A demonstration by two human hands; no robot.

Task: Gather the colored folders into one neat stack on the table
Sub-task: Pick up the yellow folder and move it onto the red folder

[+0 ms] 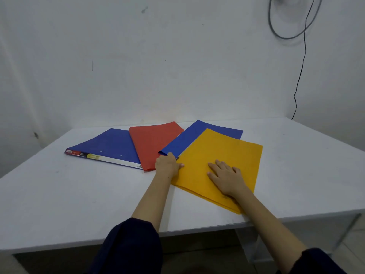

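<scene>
Several folders lie fanned out across the white table (59, 194). A dark blue clip folder (106, 145) with a labelled spine is at the left, partly under a red folder (152, 143). A bright blue folder (197, 135) overlaps the red one, and a yellow folder (223, 155) lies on top at the right. My left hand (167, 165) grips the near left corner of the bright blue folder, thumb touching the yellow one's edge. My right hand (227, 177) rests flat, fingers spread, on the yellow folder.
The table's back edge meets a white wall. A black cable (300, 76) hangs down the wall at the right, behind the table. The table's front edge runs just below the yellow folder's near corner.
</scene>
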